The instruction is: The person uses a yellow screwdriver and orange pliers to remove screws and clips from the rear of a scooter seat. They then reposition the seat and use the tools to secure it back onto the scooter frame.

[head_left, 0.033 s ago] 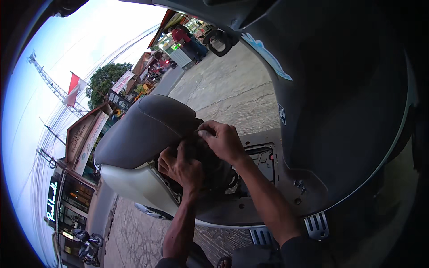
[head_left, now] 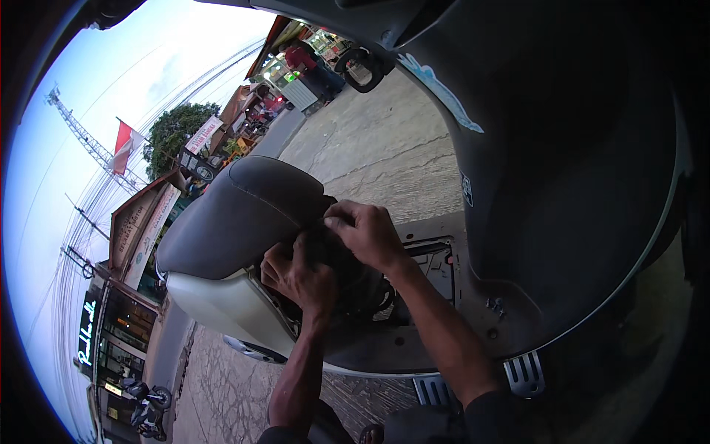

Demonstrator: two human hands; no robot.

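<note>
Both hands work at the dark opening below the front of a scooter's grey seat (head_left: 237, 214). My right hand (head_left: 364, 235) is closed in a pinch just under the seat's front edge; whatever lies between its fingertips is too small and dark to make out. Lower and to the left, my left hand (head_left: 302, 280) has its fingers curled into the same opening, beside the pale side panel (head_left: 222, 305). Its fingertips are partly hidden, and so is what they hold. Some dark parts and a cable or hose (head_left: 384, 296) show below the right wrist.
An uncovered rectangular recess (head_left: 438, 268) lies in the footboard, with several loose screws (head_left: 496, 305) to its right. The dark leg shield (head_left: 569, 163) rises at right. Metal footrests (head_left: 523, 374) stick out on the near side. A motorbike (head_left: 150, 411) and people (head_left: 302, 63) are farther off.
</note>
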